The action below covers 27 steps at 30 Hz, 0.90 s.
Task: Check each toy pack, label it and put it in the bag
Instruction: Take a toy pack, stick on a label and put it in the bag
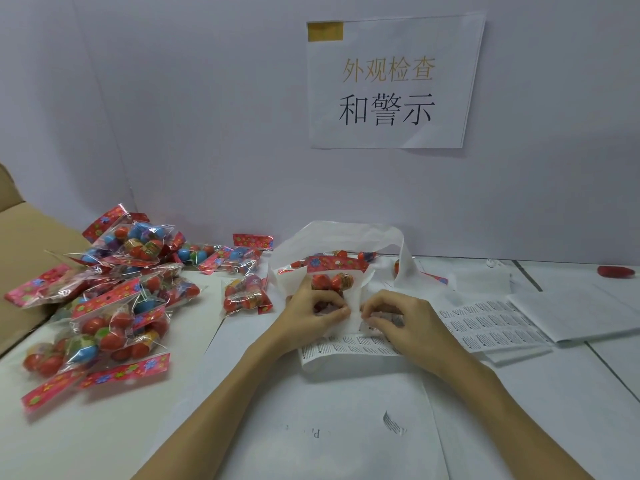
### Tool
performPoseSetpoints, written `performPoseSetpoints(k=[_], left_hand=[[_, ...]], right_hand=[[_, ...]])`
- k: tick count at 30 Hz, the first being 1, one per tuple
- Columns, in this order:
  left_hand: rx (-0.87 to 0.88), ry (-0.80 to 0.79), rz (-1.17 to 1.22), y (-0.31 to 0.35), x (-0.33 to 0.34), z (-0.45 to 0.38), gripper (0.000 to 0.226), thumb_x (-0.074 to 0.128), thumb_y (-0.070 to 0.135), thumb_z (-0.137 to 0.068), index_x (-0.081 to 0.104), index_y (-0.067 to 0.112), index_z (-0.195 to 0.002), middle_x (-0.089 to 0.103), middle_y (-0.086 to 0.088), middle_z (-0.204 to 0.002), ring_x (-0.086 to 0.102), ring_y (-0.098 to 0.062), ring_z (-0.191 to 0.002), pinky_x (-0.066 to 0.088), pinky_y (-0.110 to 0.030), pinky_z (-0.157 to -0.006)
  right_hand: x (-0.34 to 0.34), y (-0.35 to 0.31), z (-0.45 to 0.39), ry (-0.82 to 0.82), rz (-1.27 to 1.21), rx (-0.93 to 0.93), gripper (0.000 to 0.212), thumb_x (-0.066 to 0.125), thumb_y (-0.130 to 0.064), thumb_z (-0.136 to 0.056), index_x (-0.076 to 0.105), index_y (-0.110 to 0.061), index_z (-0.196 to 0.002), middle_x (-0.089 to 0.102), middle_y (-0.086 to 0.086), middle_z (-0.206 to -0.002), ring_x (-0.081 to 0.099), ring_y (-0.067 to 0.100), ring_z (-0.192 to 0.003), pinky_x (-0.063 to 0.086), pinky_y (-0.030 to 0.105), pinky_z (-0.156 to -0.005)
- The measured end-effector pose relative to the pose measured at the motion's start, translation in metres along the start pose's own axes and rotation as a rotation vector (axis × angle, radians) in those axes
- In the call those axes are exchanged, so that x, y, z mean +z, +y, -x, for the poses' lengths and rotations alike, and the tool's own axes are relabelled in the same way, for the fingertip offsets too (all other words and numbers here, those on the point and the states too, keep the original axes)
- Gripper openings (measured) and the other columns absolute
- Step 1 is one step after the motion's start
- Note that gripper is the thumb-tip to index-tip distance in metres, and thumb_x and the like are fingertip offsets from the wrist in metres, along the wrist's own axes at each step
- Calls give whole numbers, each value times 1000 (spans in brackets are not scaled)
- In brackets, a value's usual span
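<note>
1. Head view: the left hand (317, 311) sits mid-worktop, fingers curled around a toy pack (330, 280), thumb and fingertips pinching its lower edge.
2. That pack stands upright at the mouth of the white bag (346, 233), red header strip on top, red toys showing just above the left hand's knuckles.
3. The right hand (398, 322) is just beside the left, fingers curled tight, pinching at a small label on the label sheet (349, 342); whether the label is lifted free, cannot tell.
4. The two hands nearly touch at the fingertips, both low over the worktop (346, 410).
5. The bag gapes open behind the hands, handles arched up, more red packs visible inside.
6. To the left, a heap of packs (104, 296) spills beside a cardboard box (27, 244); one single pack (246, 294) lies between heap and left hand.
7. More label sheets (491, 323) lie to the right, near white papers (571, 313).
8. A paper sign (391, 84) hangs on the wall above; a red object (616, 271) lies at far right.
</note>
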<state>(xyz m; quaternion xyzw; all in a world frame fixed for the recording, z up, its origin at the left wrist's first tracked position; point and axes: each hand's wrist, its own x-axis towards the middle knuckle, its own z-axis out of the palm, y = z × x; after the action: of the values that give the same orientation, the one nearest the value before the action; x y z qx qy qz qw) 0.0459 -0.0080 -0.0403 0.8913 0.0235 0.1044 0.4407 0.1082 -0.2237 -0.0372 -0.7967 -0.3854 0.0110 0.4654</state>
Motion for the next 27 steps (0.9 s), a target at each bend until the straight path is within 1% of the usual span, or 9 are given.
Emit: performPoseSetpoints(k=[2,4,6,8,10,12,16,22,27], left_hand=[[18,-5,30,2,-2,0,8,77,28,-93,80,20,-95,50,1,-124,53,-13,-116,41,-37,-112],[45,13,81,6,-6,1,12,72,32,-97,80,24,-98,59,-6,-121,56,-17,-112,47,-33,-102],[67,103,206,11,-11,3,16,65,33,-101,80,29,-105,69,-3,-112,63,-17,-106,52,-32,-92],[108,261,316,18,-17,4,19,64,24,-102,77,30,-114,72,0,-110,68,-14,-97,56,-29,-85],[175,355,403,23,-23,5,29,63,12,-102,71,25,-127,73,2,-114,72,-18,-100,58,-27,-89],[228,384,487,29,-28,8,38,62,6,-102,64,24,-135,73,8,-120,73,-20,-106,57,-26,-95],[263,376,585,38,-30,14,46,65,-2,-98,63,27,-134,69,9,-131,74,-24,-109,58,-31,-97],[290,210,484,48,-14,19,63,61,-18,-89,62,25,-135,68,6,-135,70,-22,-117,60,-41,-97],[267,139,510,49,-5,21,50,52,-4,-98,58,21,-141,69,1,-131,72,-28,-103,57,-29,-87]], right_hand=[[0,-2,-1,89,-59,26,20,74,-8,-93,72,-28,-89,72,-13,-104,70,6,-104,53,19,-92],[-3,-5,-3,191,-207,90,14,76,-9,-92,74,-23,-90,74,-8,-103,71,8,-100,55,17,-86],[-7,-11,-4,276,-448,169,8,77,-10,-92,77,-17,-93,78,-1,-96,74,12,-92,56,19,-80],[-10,-17,-3,331,-720,228,8,77,-8,-90,79,-14,-95,77,3,-91,74,15,-82,58,21,-79],[-12,-23,-2,351,-912,268,11,77,-9,-86,78,-11,-97,74,4,-87,70,15,-75,60,23,-76],[-12,-28,-2,351,-987,267,18,77,-9,-85,75,-9,-103,73,3,-86,69,15,-75,60,24,-75],[-10,-41,0,379,-925,130,31,74,-7,-91,70,-12,-121,73,3,-85,72,19,-81,60,26,-82],[-1,-53,4,408,-710,-67,38,74,-7,-94,62,-21,-127,72,7,-92,76,30,-93,60,33,-92],[6,-50,3,416,-594,-83,42,76,-7,-93,60,-25,-126,72,3,-91,74,19,-91,57,23,-86]])
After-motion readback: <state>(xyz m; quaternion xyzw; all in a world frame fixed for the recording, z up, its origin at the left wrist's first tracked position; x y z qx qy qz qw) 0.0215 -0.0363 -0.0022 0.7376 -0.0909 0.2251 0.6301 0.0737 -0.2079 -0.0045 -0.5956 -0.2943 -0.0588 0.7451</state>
